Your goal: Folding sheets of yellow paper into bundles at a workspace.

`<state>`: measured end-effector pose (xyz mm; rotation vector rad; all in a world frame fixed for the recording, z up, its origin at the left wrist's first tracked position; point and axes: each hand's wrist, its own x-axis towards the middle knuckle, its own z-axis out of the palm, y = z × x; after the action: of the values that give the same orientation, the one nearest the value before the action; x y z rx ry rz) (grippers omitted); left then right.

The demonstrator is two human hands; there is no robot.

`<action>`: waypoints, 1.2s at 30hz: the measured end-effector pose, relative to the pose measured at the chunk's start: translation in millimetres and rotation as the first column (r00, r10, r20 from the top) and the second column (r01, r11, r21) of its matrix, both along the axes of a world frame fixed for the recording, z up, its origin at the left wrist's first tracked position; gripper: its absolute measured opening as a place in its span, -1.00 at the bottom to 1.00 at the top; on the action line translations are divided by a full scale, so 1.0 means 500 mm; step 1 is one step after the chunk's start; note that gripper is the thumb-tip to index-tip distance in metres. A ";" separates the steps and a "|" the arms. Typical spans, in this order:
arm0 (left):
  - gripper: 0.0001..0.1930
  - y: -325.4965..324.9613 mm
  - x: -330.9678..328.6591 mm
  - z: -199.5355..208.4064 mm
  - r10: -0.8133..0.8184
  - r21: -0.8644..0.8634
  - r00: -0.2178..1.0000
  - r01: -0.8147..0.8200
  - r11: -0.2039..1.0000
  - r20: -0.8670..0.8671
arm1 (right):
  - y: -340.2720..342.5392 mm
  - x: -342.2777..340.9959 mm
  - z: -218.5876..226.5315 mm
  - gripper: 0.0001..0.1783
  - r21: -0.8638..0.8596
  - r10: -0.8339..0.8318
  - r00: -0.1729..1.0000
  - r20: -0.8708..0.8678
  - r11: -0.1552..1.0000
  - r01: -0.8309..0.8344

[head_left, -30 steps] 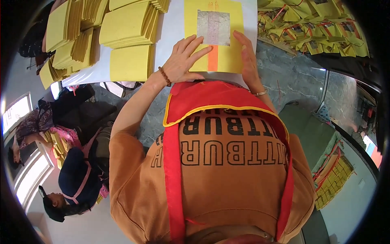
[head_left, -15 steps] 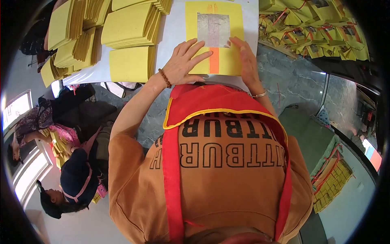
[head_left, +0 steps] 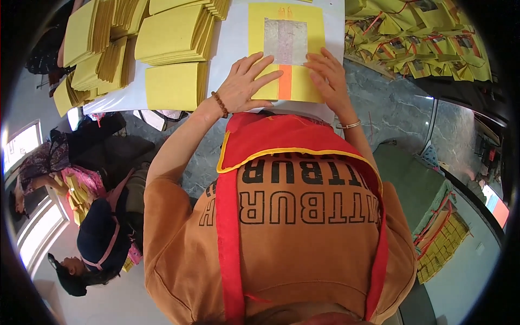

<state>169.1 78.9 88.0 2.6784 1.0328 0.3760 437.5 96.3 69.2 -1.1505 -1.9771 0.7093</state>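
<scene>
A yellow paper sheet (head_left: 260,27) lies flat on the white table before me. On it sit a silvery foil square (head_left: 273,40) and an orange strip (head_left: 284,86) that runs below the foil. My left hand (head_left: 244,81), with a beaded bracelet at its wrist, rests on the sheet's left side, fingers spread toward the foil's lower left corner. At the right edge my right hand (head_left: 329,81) has its fingers apart, the tips by the foil's lower right corner. Neither hand grips anything.
Folded yellow paper bundles (head_left: 173,35) are stacked on the white table (head_left: 227,38) to the left. Yellow bundles with red ties (head_left: 417,38) fill the far right. A green-covered surface (head_left: 392,168) stands at my right. Another person (head_left: 100,238) sits at the left with yellow paper.
My right hand has turned and its fingers have spread over the sheet's right edge. The sheet has shifted slightly toward me. My left hand stays in place.
</scene>
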 end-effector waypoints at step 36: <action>-0.89 -0.004 0.021 0.087 0.019 -0.126 0.975 0.009 0.992 0.221 | 0.004 -0.004 -0.030 -0.58 -0.246 -0.064 0.920 -0.386 0.969 -0.036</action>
<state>179.4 76.7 131.7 2.4561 0.9621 0.5760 435.2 98.2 54.0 -1.0635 -1.5705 1.1124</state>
